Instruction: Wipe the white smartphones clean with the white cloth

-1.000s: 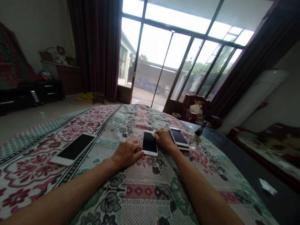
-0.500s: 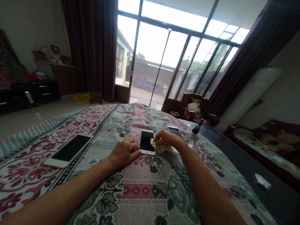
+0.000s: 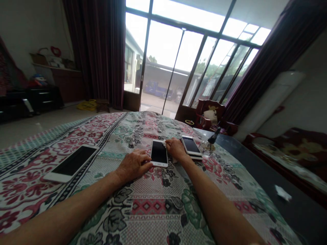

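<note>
A white smartphone [image 3: 158, 153] with a dark screen lies flat on the patterned cloth in front of me. My left hand [image 3: 135, 162] rests on the cloth, its thumb and fingertips gripping the phone's lower left edge. At the upper right edge of the same phone, my right hand [image 3: 175, 148] pinches a white tissue [image 3: 164, 143], mostly hidden by the fingers. Just right of that hand, another phone [image 3: 191, 145] lies on top of a further pale device. Off to the left is a larger white phone [image 3: 73, 164], lying askew with its screen up.
A glass bottle [image 3: 206, 148] with a black top stands beyond the stacked phones. A crumpled tissue [image 3: 283, 193] lies on the dark tabletop [image 3: 265, 170] at right, beside the floral tablecloth [image 3: 153, 224]. Wooden chairs and a glass door are behind.
My right hand has moved up along the phone's right edge with the tissue, uncovering more of the stacked phones. My left hand keeps its place at the phone's left edge.
</note>
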The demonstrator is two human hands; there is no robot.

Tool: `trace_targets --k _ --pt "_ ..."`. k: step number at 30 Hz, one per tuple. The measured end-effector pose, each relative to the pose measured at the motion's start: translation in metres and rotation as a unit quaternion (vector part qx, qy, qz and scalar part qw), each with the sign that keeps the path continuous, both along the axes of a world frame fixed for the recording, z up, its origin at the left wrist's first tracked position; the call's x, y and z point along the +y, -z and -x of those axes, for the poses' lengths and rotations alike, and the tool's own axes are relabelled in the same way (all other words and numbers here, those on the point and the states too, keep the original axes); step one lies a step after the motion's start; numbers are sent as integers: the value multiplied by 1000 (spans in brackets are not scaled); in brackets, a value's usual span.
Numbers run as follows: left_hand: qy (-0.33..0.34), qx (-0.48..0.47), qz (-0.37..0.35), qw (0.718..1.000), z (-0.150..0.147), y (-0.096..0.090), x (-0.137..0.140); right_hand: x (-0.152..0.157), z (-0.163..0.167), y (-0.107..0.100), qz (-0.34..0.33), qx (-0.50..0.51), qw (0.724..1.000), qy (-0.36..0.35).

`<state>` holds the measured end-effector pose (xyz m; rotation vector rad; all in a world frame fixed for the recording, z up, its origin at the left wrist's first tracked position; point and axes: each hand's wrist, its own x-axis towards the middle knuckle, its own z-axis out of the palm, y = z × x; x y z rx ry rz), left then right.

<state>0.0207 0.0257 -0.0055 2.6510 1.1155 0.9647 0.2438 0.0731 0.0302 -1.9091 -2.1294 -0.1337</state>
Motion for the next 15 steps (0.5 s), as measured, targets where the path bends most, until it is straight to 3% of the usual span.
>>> trace_targets --k 3,8,15 --pt "1 1 5 1000 0 -2 -1 2 -3 -3 24 15 999 -28" --pt "-4 10 16 1000 0 -6 -4 0 -10 -17 124 59 987 -82" --pt "-4 13 10 1000 1 -3 -2 -29 -1 -49 260 49 959 -102"
